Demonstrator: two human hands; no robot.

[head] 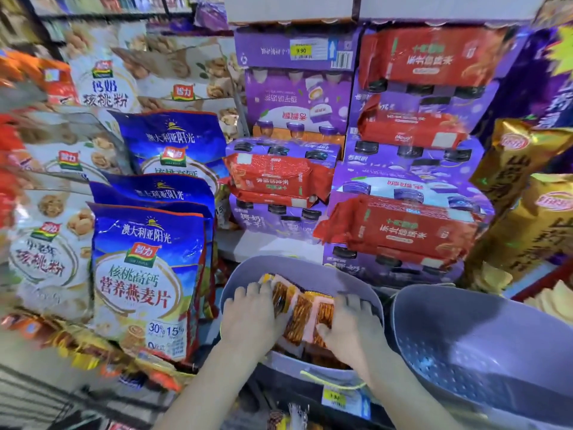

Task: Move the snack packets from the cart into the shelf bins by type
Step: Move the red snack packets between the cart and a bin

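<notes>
A bunch of small orange and pink snack packets (302,311) sits inside a grey-lilac shelf bin (297,270) at the lower middle. My left hand (252,315) grips the left side of the bunch with its fingers curled over the packets. My right hand (350,324) grips the right side, thumb pressed against the packets. Both hands are inside the bin. More packets lie underneath, partly hidden by my hands. The cart shows only as dark wire at the bottom left.
A second grey perforated bin (483,346) stands to the right. Blue oatmeal bags (145,274) stand upright just left. Purple drink cartons with red packets (400,231) are stacked behind. Gold chip bags (527,193) lean at right. A yellow price tag (333,397) hangs on the shelf edge.
</notes>
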